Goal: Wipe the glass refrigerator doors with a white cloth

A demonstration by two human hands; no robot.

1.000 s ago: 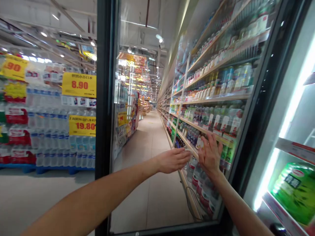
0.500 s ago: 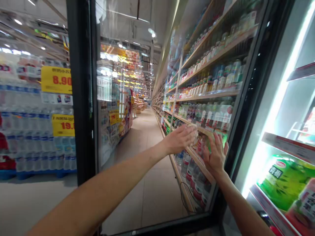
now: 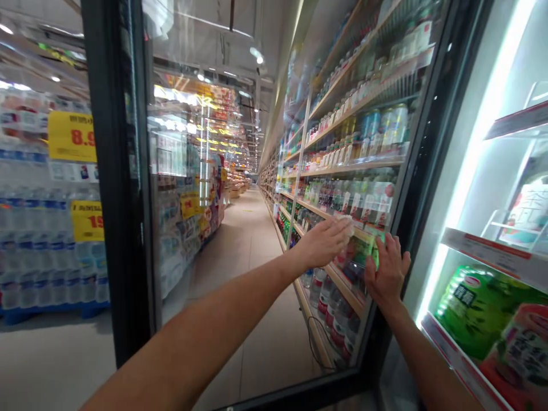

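Observation:
A glass cooler door [image 3: 218, 257] with a black frame stands swung out in front of me. My left hand [image 3: 326, 242] reaches across the pane and presses a white cloth [image 3: 346, 224] to the glass under its fingers. To its right, my right hand [image 3: 389, 268] has its fingers spread, resting at the glass by the black frame, and holds nothing. Whether the cloth is fabric or paper I cannot make out. Between the hands a green patch [image 3: 363, 248] shows on or through the glass.
At right is the lit cooler with price-railed shelves [image 3: 496, 251], a green package [image 3: 464, 308] and a red package [image 3: 522, 348]. Beyond or mirrored in the glass run bottle shelves [image 3: 351, 168] and an aisle floor [image 3: 244, 228]. Stacked water bottles [image 3: 47, 228] with yellow price signs [image 3: 72, 137] stand left.
My left hand has slid the cloth a little right over the glass, nearer the frame. My right hand has shifted right, onto the frame's edge. The view has turned slightly right.

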